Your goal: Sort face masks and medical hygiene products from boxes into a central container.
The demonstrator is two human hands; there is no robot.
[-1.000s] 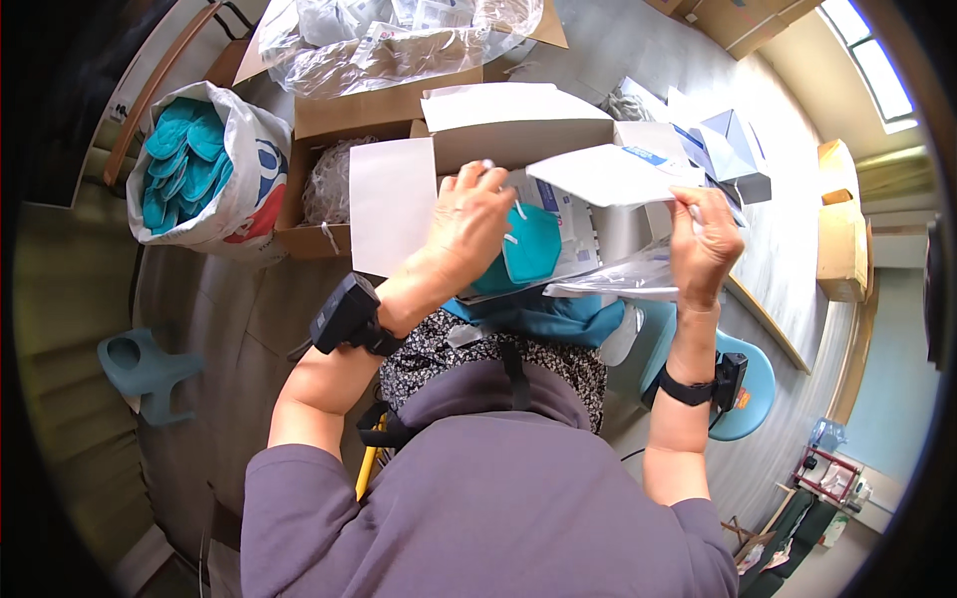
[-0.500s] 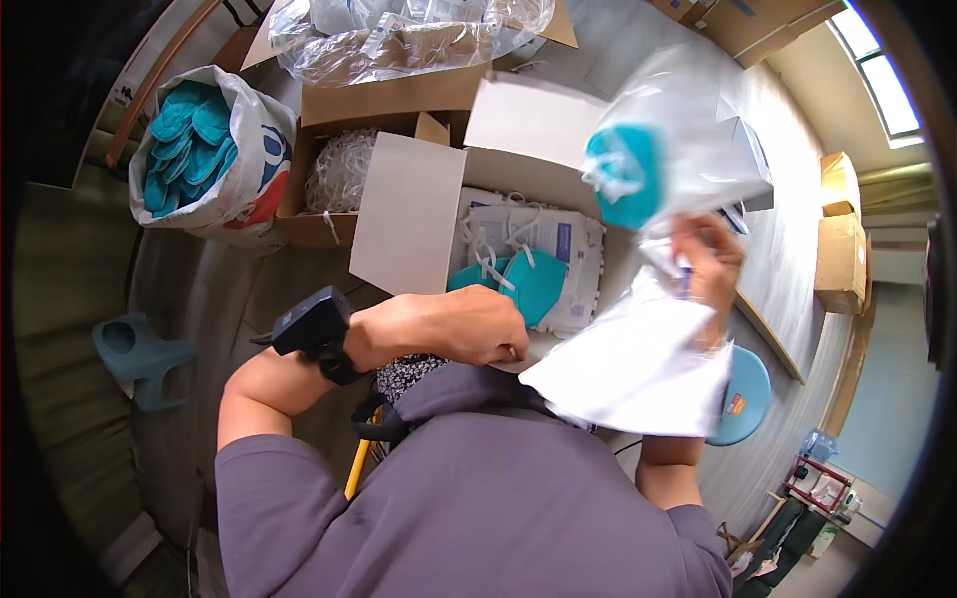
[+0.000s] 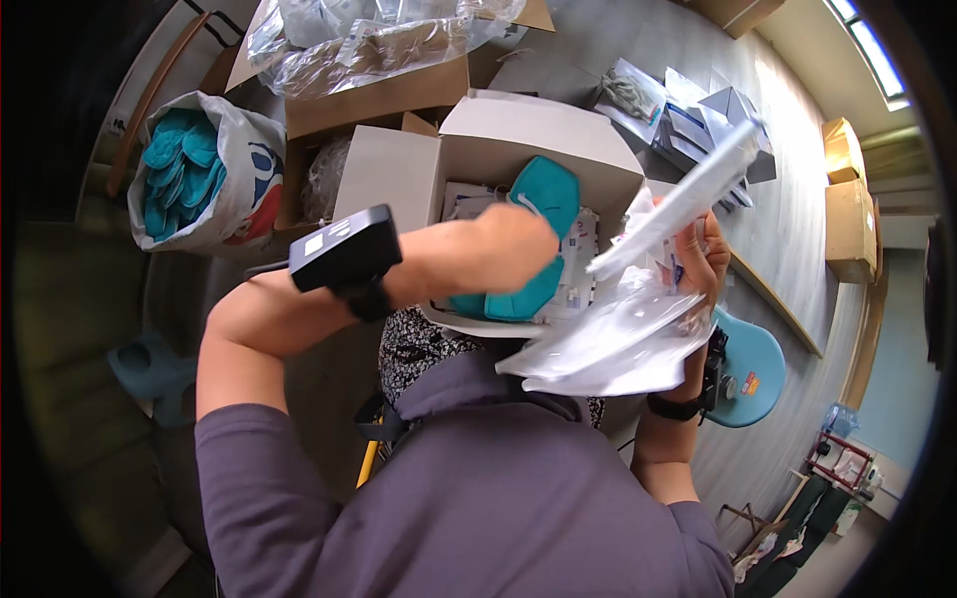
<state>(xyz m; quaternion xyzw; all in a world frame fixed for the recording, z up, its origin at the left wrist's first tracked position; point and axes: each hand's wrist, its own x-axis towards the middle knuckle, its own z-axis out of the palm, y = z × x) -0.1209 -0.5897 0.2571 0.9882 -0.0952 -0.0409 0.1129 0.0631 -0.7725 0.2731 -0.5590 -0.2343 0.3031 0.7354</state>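
Above the open white box (image 3: pixel 613 140), my left hand (image 3: pixel 503 249) is smeared by motion with its fingers hidden. Right beside it is a teal face mask (image 3: pixel 546 189) with a white strap. I cannot tell whether the hand grips it or the mask lies loose. Below are another teal mask (image 3: pixel 523 294) and part of a third, in the box with printed packets (image 3: pixel 581 244). At the box's right side my right hand (image 3: pixel 703 249) is closed round a bunch of crumpled clear plastic bags (image 3: pixel 618 349), spread over the box's near right corner.
A white bag (image 3: pixel 261 149) full of teal masks (image 3: pixel 184 164) stands at left. Behind the white box is a cardboard box (image 3: pixel 399 95) heaped with clear plastic (image 3: pixel 374 50). Blue stools (image 3: pixel 753 369) stand on both sides. Flattened packaging (image 3: pixel 688 120) lies on the floor at far right.
The teal mask that was by the plastic bag near my right hand is now over the box, beside my left hand. My left hand has moved up and forward; the plastic in my right has swung lower.
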